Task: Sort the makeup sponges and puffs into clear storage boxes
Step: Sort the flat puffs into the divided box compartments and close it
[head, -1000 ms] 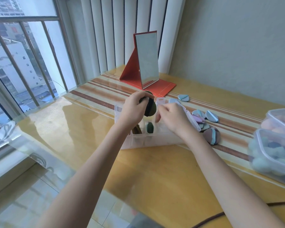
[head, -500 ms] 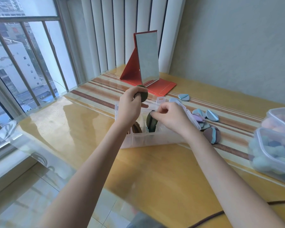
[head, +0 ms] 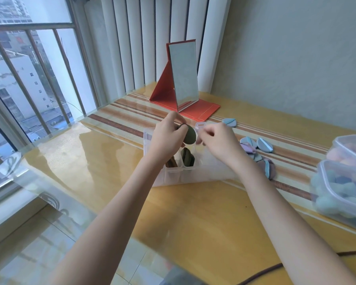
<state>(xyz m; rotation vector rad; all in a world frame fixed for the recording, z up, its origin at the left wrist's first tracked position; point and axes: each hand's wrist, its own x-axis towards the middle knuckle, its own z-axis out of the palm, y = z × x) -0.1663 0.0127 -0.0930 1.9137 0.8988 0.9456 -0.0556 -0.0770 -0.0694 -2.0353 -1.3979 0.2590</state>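
My left hand point(head: 165, 138) is shut on a dark green round puff point(head: 189, 134), held above the clear divided box point(head: 169, 178) at mid-table. One compartment below holds more green puffs point(head: 188, 159); the one to its left holds brown puffs point(head: 171, 162). My right hand point(head: 219, 141) hovers just right of the held puff. Its curled fingertips reach the puff's edge, and the blur hides whether they grip it. Loose blue puffs point(head: 264, 145), a purple puff point(head: 248, 148) and a mauve puff point(head: 268, 168) lie on the table to the box's right.
A red folding mirror point(head: 183, 79) stands behind the box. Two clear lidded boxes point(head: 325, 182) full of pastel sponges sit at the right edge. One more blue puff point(head: 230, 122) lies near the mirror's base. A dark cable point(head: 265, 269) crosses the near table edge. A barred window is on the left.
My right hand has come up out of the green-puff compartment, back to my left hand. My left hand has turned slightly, and the held puff's face now shows.
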